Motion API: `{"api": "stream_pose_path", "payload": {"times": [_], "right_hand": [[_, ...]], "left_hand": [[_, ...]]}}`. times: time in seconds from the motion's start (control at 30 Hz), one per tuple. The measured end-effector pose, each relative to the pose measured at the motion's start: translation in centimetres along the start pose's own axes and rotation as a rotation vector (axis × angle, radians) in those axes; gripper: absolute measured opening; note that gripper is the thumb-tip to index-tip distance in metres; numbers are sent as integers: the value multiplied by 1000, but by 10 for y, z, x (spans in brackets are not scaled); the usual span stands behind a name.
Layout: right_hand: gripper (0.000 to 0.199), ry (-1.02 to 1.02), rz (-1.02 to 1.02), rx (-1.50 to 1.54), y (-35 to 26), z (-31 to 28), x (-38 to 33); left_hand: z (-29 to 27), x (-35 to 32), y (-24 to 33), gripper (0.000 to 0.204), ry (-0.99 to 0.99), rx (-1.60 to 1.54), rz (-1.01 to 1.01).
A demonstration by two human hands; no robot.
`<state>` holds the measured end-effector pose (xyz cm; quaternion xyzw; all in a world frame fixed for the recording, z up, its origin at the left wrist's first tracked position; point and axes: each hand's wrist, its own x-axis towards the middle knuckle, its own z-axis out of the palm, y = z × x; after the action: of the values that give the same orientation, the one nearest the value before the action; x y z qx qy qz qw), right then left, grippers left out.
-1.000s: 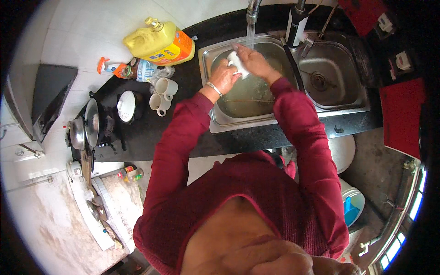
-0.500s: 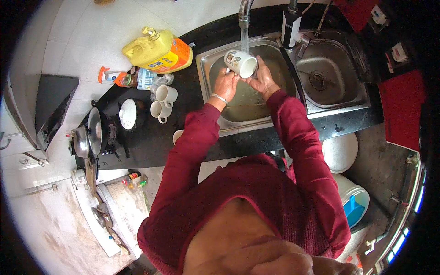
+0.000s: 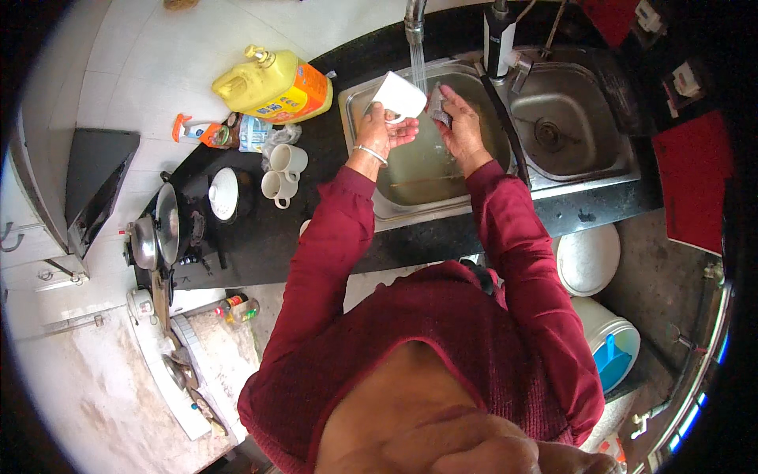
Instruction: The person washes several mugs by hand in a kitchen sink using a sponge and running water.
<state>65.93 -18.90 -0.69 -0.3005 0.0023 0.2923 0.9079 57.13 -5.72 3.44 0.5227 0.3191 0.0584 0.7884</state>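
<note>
A white mug (image 3: pixel 399 95) is tilted over the left sink basin (image 3: pixel 426 175), close beside the running water (image 3: pixel 418 67). My left hand (image 3: pixel 380 134) has hold of it around the handle, some fingers stretched out below. My right hand (image 3: pixel 464 130) is closed on a grey scrubbing pad (image 3: pixel 439 106), just right of the mug and apart from it. Above the basin, the metal faucet (image 3: pixel 414 22) pours a stream behind the mug. Cloudy water stands in the basin.
Two white mugs (image 3: pixel 288 160) stand on the black counter left of the sink, near a white lid (image 3: pixel 223 194). Behind them are a big yellow pump jug (image 3: pixel 276 87) and a spray bottle (image 3: pixel 201 132). A second basin (image 3: pixel 564 150) lies to the right.
The mug has turned, its printed side now out of sight, and moved slightly left. My right hand has come away from it, showing the grey pad.
</note>
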Motion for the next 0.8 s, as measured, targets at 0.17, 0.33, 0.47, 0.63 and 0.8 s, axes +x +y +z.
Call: {"api": "stream_pose_path", "payload": {"times": [0.17, 0.33, 0.47, 0.63, 0.8], "right_hand": [[38, -95, -185, -259, -22, 19, -10], [52, -353, -772, -1227, -17, 16, -7], [72, -430, -244, -766, -22, 16, -14], [75, -623, -161, -833, -23, -5, -2], [68, -686, -79, -870, -42, -7, -3]], "left_hand": [[6, -4, 1, 43, -35, 15, -8], [24, -11, 6, 49, -37, 206, -52], [27, -18, 7, 51, -63, 331, -45], [17, -21, 3, 50, -77, 260, -51], [16, -21, 6, 45, -99, 147, -136]]}}
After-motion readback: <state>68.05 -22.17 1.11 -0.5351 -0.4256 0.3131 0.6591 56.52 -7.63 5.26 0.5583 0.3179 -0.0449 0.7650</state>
